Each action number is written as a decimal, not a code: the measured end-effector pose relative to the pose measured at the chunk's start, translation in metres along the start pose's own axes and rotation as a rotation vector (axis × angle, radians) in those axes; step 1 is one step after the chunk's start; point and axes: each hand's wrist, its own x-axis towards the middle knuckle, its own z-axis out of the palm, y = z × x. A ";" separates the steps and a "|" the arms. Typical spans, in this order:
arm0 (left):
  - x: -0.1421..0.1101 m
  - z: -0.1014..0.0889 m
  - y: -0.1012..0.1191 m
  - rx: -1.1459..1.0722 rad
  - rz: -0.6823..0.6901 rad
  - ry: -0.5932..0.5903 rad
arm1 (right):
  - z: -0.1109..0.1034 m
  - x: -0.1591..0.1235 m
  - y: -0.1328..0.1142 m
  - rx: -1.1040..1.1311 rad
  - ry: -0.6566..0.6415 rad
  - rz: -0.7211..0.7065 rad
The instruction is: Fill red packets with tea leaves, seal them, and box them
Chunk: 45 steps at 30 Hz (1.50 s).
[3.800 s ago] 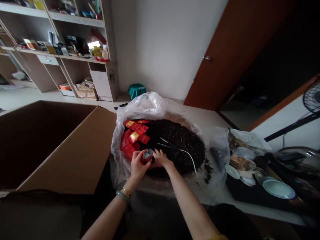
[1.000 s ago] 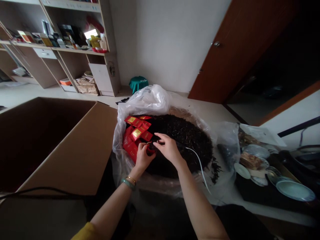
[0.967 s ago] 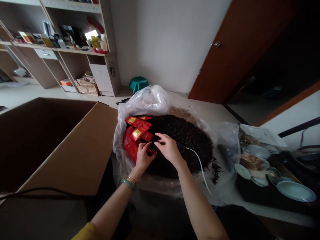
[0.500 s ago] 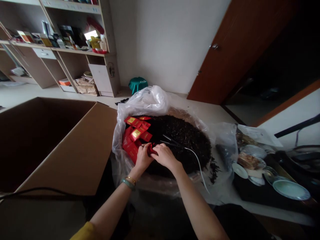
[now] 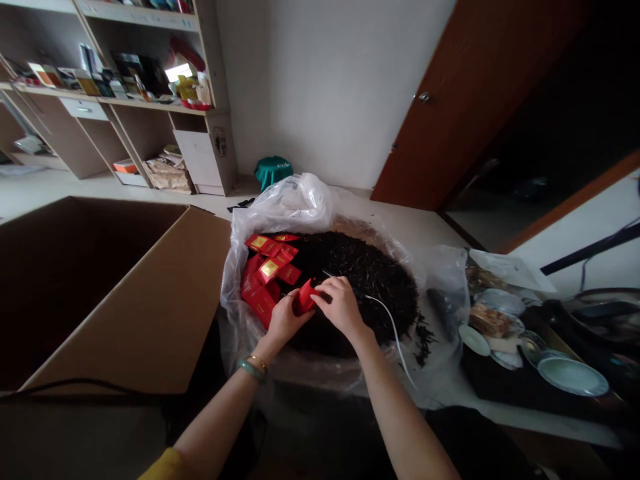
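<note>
A small red packet (image 5: 306, 298) stands roughly upright between my hands, above dark dried leaves that look like tea (image 5: 377, 280). My left hand (image 5: 287, 322) is closed around its lower left side. With thumb and fingertips, my right hand (image 5: 341, 307) pinches its right edge. Several red sachets with gold labels (image 5: 270, 268) lie loosely at the left of the leaves, beside larger red packaging (image 5: 257, 300). A two-pronged tool with a white cord (image 5: 396, 330) lies on the leaves, mostly hidden behind my right hand.
Clear plastic lining (image 5: 313, 193) surrounds the leaves. An open cardboard box (image 5: 145, 300) is on the left. At the right are dishes (image 5: 573, 373) and a bag of dried pieces (image 5: 487, 320). Behind stand a green-covered bin (image 5: 273, 172), a shelf unit (image 5: 203, 160) and a brown door (image 5: 430, 127).
The packet in my hands has come up and stands taller, more of it showing. My right hand has shifted slightly right and now covers most of the tool. The view has moved a little.
</note>
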 end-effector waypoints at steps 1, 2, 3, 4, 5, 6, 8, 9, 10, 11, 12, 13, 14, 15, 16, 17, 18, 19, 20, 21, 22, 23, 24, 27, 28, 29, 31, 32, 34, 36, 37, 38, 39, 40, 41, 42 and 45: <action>0.000 0.000 0.000 -0.003 0.002 0.008 | -0.002 0.000 0.000 -0.003 -0.006 0.000; 0.000 0.000 0.000 -0.007 0.007 0.019 | -0.003 0.000 0.000 -0.003 -0.026 -0.004; -0.001 0.000 -0.001 -0.013 0.014 0.030 | -0.004 0.000 0.001 -0.001 -0.054 -0.012; -0.001 0.000 -0.001 -0.020 0.017 0.039 | -0.006 0.000 0.001 0.001 -0.082 -0.021; 0.000 0.000 -0.001 -0.029 0.015 0.043 | -0.007 0.001 0.002 0.004 -0.103 -0.030; 0.000 -0.001 -0.001 -0.042 0.008 0.040 | -0.008 0.002 0.002 0.008 -0.114 -0.036; 0.002 -0.004 -0.001 -0.072 -0.011 0.026 | -0.011 0.003 0.003 0.018 -0.101 -0.046; 0.003 -0.006 0.000 -0.087 -0.015 0.020 | -0.013 0.004 0.003 0.021 -0.076 -0.048; 0.005 -0.008 0.001 -0.101 -0.012 0.016 | -0.014 0.005 0.003 0.019 -0.042 -0.046; 0.008 -0.010 0.002 -0.114 0.000 0.015 | -0.015 0.005 0.004 0.012 -0.007 -0.039; 0.011 -0.012 0.003 -0.126 0.020 0.017 | -0.016 0.006 0.004 0.001 0.020 -0.027; 0.013 -0.013 0.004 -0.135 0.046 0.021 | -0.017 0.006 0.005 -0.009 0.032 -0.010; 0.016 -0.013 0.005 -0.141 0.075 0.030 | -0.016 0.006 0.006 -0.013 0.027 0.010; 0.019 -0.013 0.006 -0.141 0.106 0.040 | -0.016 0.006 0.007 -0.007 0.001 0.034; 0.021 -0.012 0.006 -0.138 0.135 0.049 | -0.014 0.006 0.009 0.013 -0.043 0.061; 0.022 -0.010 0.006 -0.129 0.160 0.053 | -0.013 0.006 0.011 0.039 -0.096 0.093; 0.022 -0.009 0.006 -0.118 0.181 0.053 | -0.011 0.006 0.013 0.060 -0.147 0.129; 0.022 -0.007 0.006 -0.106 0.196 0.052 | -0.009 0.005 0.015 0.068 -0.189 0.168; 0.022 -0.005 0.005 -0.095 0.206 0.051 | -0.007 0.005 0.017 0.058 -0.214 0.205; 0.021 -0.003 0.005 -0.086 0.212 0.053 | -0.005 0.005 0.019 0.034 -0.221 0.235; 0.020 -0.002 0.004 -0.077 0.214 0.060 | -0.004 0.005 0.021 0.006 -0.213 0.255; 0.019 -0.001 0.004 -0.070 0.215 0.066 | -0.002 0.006 0.022 -0.012 -0.205 0.260; 0.018 -0.001 0.003 -0.066 0.217 0.068 | -0.001 0.007 0.024 -0.005 -0.210 0.250; 0.017 -0.001 0.002 -0.066 0.224 0.048 | 0.002 0.013 0.027 0.134 -0.330 0.167; 0.018 -0.001 0.001 -0.066 0.221 0.038 | 0.003 0.016 0.028 0.182 -0.376 0.142; 0.018 -0.001 0.000 -0.063 0.213 0.032 | 0.004 0.019 0.028 0.214 -0.409 0.121; 0.019 -0.001 -0.001 -0.038 0.196 0.033 | 0.007 0.023 0.029 0.224 -0.425 0.094; 0.020 0.000 -0.001 -0.015 0.190 0.042 | 0.008 0.025 0.028 0.211 -0.413 0.088; 0.021 0.001 -0.001 0.042 0.186 0.071 | 0.011 0.026 0.026 0.177 -0.376 0.099; 0.021 0.001 0.001 0.083 0.188 0.103 | 0.015 0.025 0.023 0.153 -0.334 0.140; 0.021 0.002 0.002 0.086 0.190 0.113 | 0.017 0.024 0.020 0.152 -0.324 0.162; 0.021 0.002 0.002 0.075 0.192 0.117 | 0.018 0.023 0.017 0.160 -0.326 0.176; 0.021 0.002 0.003 0.052 0.194 0.115 | 0.020 0.022 0.014 0.177 -0.335 0.182; 0.020 0.001 0.003 0.021 0.194 0.108 | 0.021 0.021 0.011 0.198 -0.349 0.181; 0.020 0.000 0.003 -0.012 0.193 0.096 | 0.022 0.020 0.008 0.218 -0.366 0.176; 0.020 0.000 0.003 -0.043 0.190 0.080 | 0.022 0.019 0.006 0.233 -0.378 0.166; 0.022 -0.004 0.002 -0.106 0.183 0.032 | 0.017 0.017 0.003 0.227 -0.398 0.121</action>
